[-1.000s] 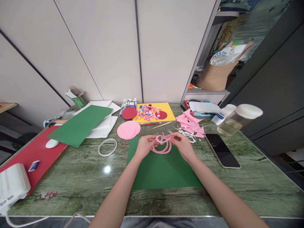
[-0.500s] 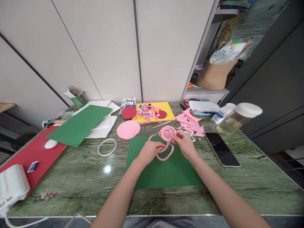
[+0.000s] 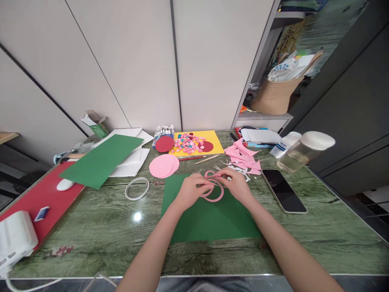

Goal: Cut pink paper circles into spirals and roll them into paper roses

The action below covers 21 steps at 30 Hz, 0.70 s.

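Both of my hands hold a pink paper spiral [image 3: 213, 187] just above a green paper sheet [image 3: 209, 219] on the green marble table [image 3: 100, 231]. My left hand [image 3: 191, 190] pinches the spiral's left end with closed fingers. My right hand [image 3: 237, 185] grips the right side of its loops, which hang loosely between the two hands. A stack of pink paper circles [image 3: 164, 166] lies just beyond my left hand, and pink paper scraps [image 3: 244, 159] lie beyond my right hand.
A tape ring [image 3: 137, 188] lies left of the green sheet. A black phone [image 3: 283, 190] and a clear lidded jar [image 3: 304, 152] are at the right. A yellow sheet with small paper flowers [image 3: 194, 142], a large green sheet [image 3: 101, 159], red paper [image 3: 36, 202] and a white device [image 3: 15, 239] occupy the back and left.
The spiral was lifted and its coiled centre turned upright half a second ago; now both hands have lowered it flatter and drawn closer together over the green sheet.
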Motion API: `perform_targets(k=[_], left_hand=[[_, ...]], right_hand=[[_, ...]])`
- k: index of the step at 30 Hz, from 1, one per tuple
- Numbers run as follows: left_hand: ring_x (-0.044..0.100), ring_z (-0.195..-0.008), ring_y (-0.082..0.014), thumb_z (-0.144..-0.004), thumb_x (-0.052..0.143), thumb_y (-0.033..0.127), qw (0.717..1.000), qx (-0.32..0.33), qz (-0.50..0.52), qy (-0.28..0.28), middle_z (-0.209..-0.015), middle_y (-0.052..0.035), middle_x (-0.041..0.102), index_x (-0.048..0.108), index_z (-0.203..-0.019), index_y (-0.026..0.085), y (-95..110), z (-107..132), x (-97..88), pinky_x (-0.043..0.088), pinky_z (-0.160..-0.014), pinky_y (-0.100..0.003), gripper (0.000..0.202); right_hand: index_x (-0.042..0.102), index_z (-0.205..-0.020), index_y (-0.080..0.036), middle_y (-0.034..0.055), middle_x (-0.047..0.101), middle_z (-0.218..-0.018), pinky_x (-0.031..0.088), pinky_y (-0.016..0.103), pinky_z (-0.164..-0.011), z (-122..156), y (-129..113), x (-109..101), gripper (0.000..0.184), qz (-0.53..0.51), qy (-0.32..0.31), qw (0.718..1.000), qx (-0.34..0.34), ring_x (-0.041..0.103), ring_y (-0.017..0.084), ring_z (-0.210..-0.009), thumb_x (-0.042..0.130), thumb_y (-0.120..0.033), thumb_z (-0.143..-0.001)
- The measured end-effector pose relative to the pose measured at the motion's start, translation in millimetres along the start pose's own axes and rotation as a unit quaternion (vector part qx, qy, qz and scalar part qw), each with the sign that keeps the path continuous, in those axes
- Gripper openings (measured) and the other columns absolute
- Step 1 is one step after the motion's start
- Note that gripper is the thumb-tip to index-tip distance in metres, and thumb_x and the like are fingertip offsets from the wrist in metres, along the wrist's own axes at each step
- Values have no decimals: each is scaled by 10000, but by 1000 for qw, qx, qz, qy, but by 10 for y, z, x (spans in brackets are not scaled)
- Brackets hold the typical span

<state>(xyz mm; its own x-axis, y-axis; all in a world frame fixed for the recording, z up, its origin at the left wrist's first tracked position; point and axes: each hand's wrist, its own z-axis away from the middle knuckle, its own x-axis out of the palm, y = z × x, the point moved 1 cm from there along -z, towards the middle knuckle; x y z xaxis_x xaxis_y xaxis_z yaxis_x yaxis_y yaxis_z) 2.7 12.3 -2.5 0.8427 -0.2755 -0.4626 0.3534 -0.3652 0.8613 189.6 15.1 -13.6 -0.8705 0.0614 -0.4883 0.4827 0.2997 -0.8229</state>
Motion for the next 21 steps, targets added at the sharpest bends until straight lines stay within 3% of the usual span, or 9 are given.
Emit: perform_targets(k=[5, 12, 17, 21], left_hand=[[462, -653, -113, -736, 615, 397, 996, -29, 83, 25, -708, -14, 503, 729, -820, 213, -22, -26, -47, 370, -584, -225, 232], [396, -535, -73, -720, 624, 425, 964, -114, 240, 18, -581, 13, 489, 684, -704, 132, -102, -60, -83, 310, -520, -216, 299], [401, -529, -69, -645, 690, 439, 912, -214, 343, 74, -557, 25, 501, 696, -801, 135, -246, -67, -15, 334, -513, -213, 342], [554, -738, -117, -654, 714, 361, 856, -263, 440, 70, -840, -63, 637, 692, -829, 131, -278, -59, 55, 458, -716, -261, 291]], right_hand=[[676, -811, -230, 38, 641, -832, 456, 293, -670, -2, -13, -20, 113, 18, 0, 999, -27, 593, 187, -777, 591, -301, -790], [676, -797, -220, 42, 630, -804, 451, 289, -660, 19, -37, 15, 91, 48, -4, 997, -63, 588, 179, -741, 590, -249, -797], [691, -793, -234, 35, 621, -804, 459, 285, -662, 33, -93, 45, 108, 25, -26, 997, -68, 586, 173, -746, 583, -229, -801], [692, -787, -242, 37, 636, -826, 472, 302, -702, 33, -98, 56, 100, -4, -22, 997, -72, 596, 182, -785, 593, -228, -791]])
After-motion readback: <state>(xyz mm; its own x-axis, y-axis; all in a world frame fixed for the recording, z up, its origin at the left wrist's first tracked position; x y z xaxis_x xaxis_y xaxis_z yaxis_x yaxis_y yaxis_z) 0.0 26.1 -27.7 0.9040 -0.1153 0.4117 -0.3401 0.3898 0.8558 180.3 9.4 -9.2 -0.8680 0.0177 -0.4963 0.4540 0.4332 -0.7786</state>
